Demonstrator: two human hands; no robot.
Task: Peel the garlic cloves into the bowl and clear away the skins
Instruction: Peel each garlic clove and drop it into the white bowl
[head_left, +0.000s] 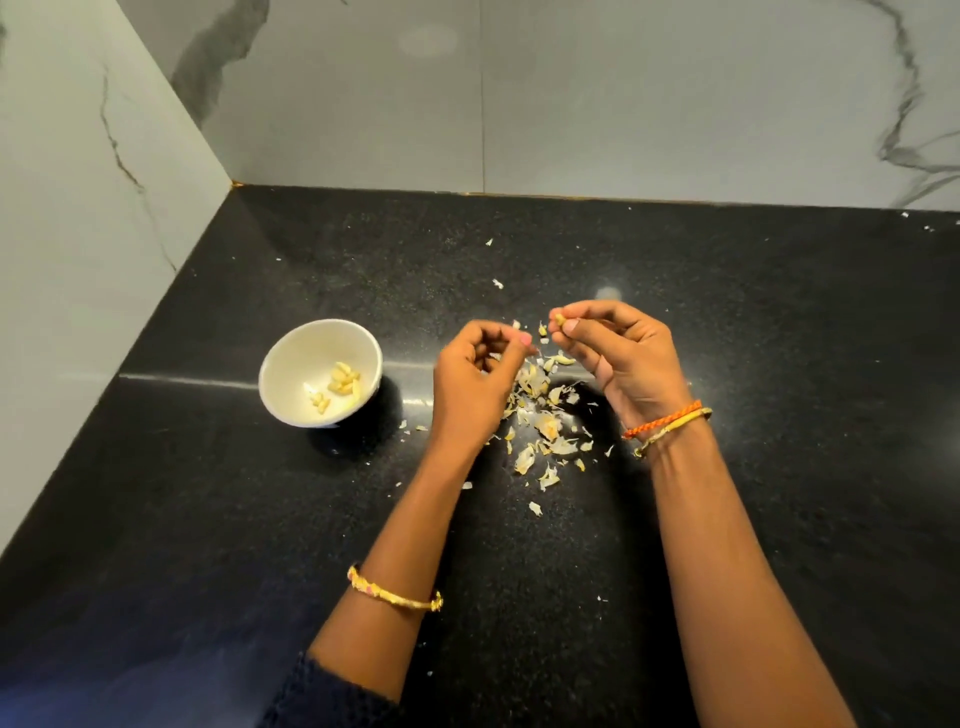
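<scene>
A white bowl (291, 364) stands on the black counter at the left, with several peeled garlic cloves (340, 384) inside. My right hand (618, 358) pinches a small garlic clove (559, 320) between thumb and fingertips, above a heap of papery garlic skins (540, 421). My left hand (475, 374) hovers just left of it with fingers curled; I cannot make out anything held in it. The two hands are a short gap apart.
The black speckled counter (779, 338) meets marble walls (571, 104) at the back and left. Stray skin flakes (497, 283) lie scattered beyond the heap and a few near the far right edge (905, 214).
</scene>
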